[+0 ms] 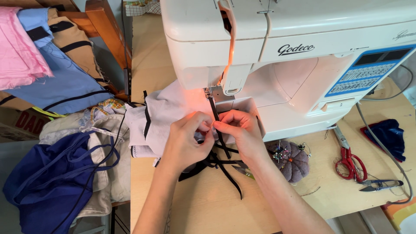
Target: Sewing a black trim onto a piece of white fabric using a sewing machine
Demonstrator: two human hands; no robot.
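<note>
Both hands, left and right, apparently pinch the black strap between them, under the sewing machine

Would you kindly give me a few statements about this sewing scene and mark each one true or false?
1. Both hands pinch a black strap in front of the sewing machine: the left hand and right hand meet on the black strap before the sewing machine. True.
2. The scissors have blue handles. False: the scissors have red handles.
3. A pincushion lies right of the right hand. True: the pincushion is there.
4. The right hand holds the thread snips. False: the thread snips lie untouched on the table.
</note>
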